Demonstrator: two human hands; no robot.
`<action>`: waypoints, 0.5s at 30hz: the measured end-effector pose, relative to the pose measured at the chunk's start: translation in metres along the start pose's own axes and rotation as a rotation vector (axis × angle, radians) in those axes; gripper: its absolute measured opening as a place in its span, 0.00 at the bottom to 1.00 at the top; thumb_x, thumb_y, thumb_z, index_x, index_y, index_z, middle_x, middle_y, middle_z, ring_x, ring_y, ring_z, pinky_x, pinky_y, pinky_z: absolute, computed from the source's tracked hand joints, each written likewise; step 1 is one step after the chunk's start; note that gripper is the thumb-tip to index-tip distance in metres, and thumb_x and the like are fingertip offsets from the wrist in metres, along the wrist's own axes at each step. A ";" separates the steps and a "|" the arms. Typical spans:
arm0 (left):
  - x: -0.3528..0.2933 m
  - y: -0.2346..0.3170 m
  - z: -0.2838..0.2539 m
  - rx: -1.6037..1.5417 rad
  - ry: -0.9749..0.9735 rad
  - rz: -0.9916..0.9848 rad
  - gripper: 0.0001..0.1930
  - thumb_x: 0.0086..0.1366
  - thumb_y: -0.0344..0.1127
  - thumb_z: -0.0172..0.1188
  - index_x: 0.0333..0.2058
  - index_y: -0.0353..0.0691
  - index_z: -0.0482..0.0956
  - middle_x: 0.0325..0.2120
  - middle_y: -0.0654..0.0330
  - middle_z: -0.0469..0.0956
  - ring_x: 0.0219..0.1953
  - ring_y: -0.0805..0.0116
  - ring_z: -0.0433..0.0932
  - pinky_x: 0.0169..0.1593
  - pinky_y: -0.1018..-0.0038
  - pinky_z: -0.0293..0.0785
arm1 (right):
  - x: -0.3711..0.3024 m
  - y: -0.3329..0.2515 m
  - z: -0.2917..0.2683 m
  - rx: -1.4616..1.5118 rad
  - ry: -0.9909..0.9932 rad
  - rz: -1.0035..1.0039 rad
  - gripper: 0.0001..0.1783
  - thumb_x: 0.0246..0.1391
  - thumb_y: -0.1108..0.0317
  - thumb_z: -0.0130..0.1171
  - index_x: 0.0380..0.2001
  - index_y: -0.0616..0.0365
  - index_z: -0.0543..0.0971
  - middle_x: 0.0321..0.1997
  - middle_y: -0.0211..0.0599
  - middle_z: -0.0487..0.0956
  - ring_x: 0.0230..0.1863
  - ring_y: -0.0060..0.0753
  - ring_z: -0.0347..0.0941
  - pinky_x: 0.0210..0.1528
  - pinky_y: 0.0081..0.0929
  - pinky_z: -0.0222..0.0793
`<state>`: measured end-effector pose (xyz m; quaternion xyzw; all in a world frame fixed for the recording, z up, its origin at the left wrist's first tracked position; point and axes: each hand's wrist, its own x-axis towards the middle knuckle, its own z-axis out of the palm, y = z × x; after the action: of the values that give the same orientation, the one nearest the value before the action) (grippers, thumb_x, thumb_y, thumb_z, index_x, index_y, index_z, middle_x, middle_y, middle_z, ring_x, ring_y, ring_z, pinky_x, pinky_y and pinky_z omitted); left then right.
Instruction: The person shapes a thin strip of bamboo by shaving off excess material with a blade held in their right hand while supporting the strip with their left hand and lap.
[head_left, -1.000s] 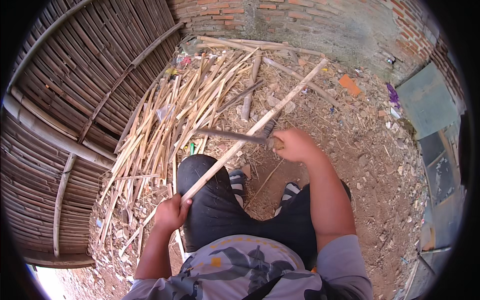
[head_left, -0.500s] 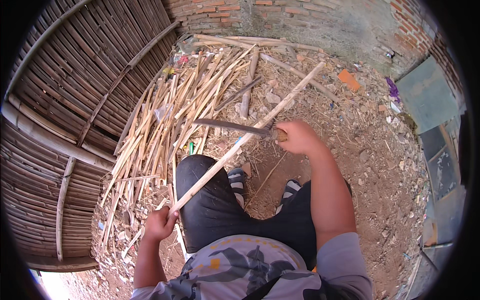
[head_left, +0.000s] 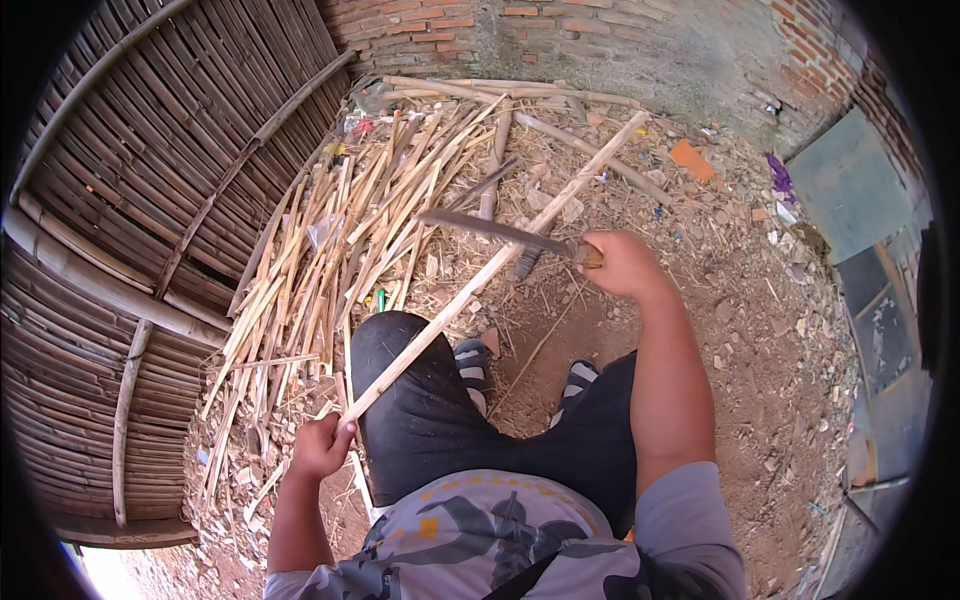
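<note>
Right hand (head_left: 620, 266) forward; left hand (head_left: 322, 446) apparently clenched

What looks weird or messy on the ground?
A crumpled purple scrap and a flat orange piece lie at the far right; their bright colours look odd among the dull rubble. The pale strip in the left hand and the blade in the right hand show no obvious damage.

A: Light ok?
B: Yep, soft daylight; brown bamboo-slat wall (head_left: 190, 110) darker, white glare (head_left: 105, 572) btm-left.
A: Edges?
B: Fisheye, red-grey brick wall (head_left: 600, 45) bends, pic corners blk.
</note>
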<state>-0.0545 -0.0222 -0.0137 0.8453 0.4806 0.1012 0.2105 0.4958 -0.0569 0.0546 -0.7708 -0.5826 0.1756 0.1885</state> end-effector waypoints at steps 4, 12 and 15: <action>0.003 -0.006 0.000 0.001 -0.010 0.020 0.25 0.70 0.52 0.58 0.20 0.37 0.71 0.13 0.47 0.71 0.18 0.43 0.74 0.24 0.56 0.68 | 0.004 0.059 -0.004 0.224 0.117 0.196 0.16 0.50 0.65 0.67 0.42 0.59 0.81 0.36 0.45 0.81 0.38 0.40 0.79 0.43 0.39 0.73; 0.002 -0.006 0.001 -0.023 -0.019 0.028 0.23 0.70 0.47 0.57 0.22 0.36 0.70 0.13 0.47 0.69 0.18 0.43 0.72 0.24 0.57 0.66 | -0.002 0.019 0.001 0.115 0.114 0.059 0.17 0.50 0.64 0.69 0.42 0.59 0.80 0.32 0.44 0.81 0.37 0.43 0.79 0.42 0.40 0.72; 0.000 -0.010 0.003 -0.024 -0.011 0.047 0.22 0.70 0.47 0.58 0.22 0.36 0.69 0.13 0.47 0.69 0.18 0.44 0.72 0.24 0.57 0.66 | 0.000 0.008 -0.006 -0.031 -0.045 0.003 0.18 0.49 0.62 0.69 0.42 0.58 0.80 0.32 0.44 0.81 0.38 0.44 0.80 0.43 0.39 0.73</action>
<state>-0.0613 -0.0183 -0.0210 0.8543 0.4584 0.1069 0.2207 0.5057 -0.0590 0.0553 -0.7703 -0.5883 0.1840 0.1635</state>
